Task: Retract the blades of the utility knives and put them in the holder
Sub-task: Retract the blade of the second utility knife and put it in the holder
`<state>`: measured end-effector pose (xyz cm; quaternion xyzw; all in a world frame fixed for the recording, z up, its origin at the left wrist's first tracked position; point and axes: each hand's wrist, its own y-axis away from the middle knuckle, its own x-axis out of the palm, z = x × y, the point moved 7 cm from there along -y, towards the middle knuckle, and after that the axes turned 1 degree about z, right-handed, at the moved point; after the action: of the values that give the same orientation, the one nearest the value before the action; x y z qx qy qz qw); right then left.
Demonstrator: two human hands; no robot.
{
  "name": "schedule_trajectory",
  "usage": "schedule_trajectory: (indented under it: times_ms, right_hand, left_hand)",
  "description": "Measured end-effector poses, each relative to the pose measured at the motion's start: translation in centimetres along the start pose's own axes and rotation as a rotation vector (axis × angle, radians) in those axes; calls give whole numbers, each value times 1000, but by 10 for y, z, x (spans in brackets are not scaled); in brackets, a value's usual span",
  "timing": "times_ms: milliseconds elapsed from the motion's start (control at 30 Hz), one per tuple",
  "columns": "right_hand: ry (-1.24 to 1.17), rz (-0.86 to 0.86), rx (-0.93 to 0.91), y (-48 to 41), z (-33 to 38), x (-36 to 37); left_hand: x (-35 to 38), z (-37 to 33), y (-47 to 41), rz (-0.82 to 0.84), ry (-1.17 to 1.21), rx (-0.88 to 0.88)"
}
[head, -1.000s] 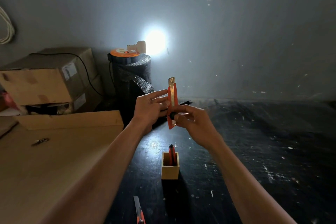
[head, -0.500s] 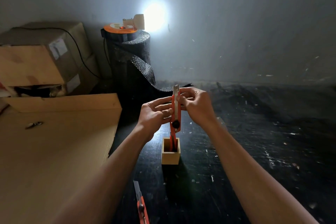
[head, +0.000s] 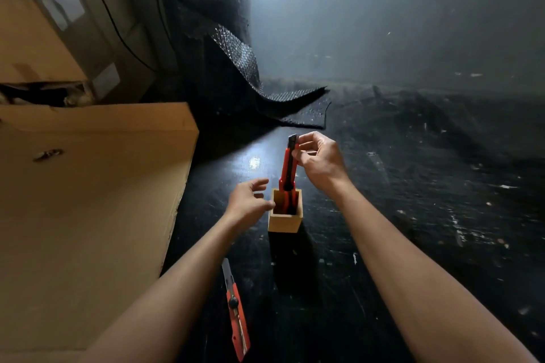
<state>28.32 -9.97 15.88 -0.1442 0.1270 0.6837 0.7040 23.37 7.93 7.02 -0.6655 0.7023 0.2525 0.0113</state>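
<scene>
A large cardboard sheet [head: 88, 200] covered the left portion of the table [head: 413, 215]. The left hand [head: 247, 203] hovered just beside the left wall of the wooden holder [head: 284, 218], fingers [head: 261, 184] loosely spread and holding nothing; whether a fingertip touched the wall could not be determined. A loose utility knife [head: 236, 312] lay flat on the table near the front edge, between the forearms, long axis running roughly front to rear, its blade extended and pointing toward the rear edge and the holder.

The holder stood upright near the middle of the table. A second utility knife [head: 288, 168] stood in it almost vertically, lower end inside the holder beside another red handle, upper end tilted slightly right. The right hand [head: 320, 163] pinched the upper end between thumb and fingertips. No bare blade was visible at its dark tip.

Risk assessment: if the right hand released before the knife seated fully, the knife could lean against the rim and tip the small holder, since the left hand was not visibly bracing it. The loose knife presented an exposed edge; a reach from the holder side would meet the blade first, so a grip on the red body would be advisable.
</scene>
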Motion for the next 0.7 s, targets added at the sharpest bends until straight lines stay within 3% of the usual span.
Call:
schedule_trajectory:
  times_ms: [167,400,700]
  right_hand:
    - [113,27,57,-2,-37,20]
    - [232,66,120,2,-67,41]
    - [433,56,-27,8,-61,55]
  left_hand:
    - [25,30,-5,65,-91,-98]
    - [36,40,-13,34,-57,-124]
    - [36,41,-7,-69,-12,-72]
